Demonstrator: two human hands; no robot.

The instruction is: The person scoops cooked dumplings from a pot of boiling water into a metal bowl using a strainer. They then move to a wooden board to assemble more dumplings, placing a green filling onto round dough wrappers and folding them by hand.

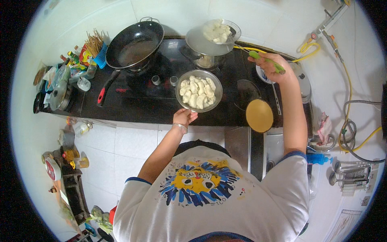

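Note:
My left hand [185, 117] pinches the near rim of a round metal bowl [219, 85], which stays low over the front of the stove. Pale, plump dumplings [197, 92] fill it. Closed round the green handle of a wire skimmer [278, 67] is my right hand [271, 64], raised at the right. More dumplings [219, 31] lie in the skimmer's basket, above a steaming metal pot [191, 44] on the back burner. Steam blurs the pot's contents.
A black wok [135, 46] with a red-and-black handle sits on the left burner. Chopsticks in a blue holder [100, 56] and bottles crowd the far left. A round tan board or lid [259, 115] lies near the right front edge. A yellow hose [308, 52] runs along the right wall.

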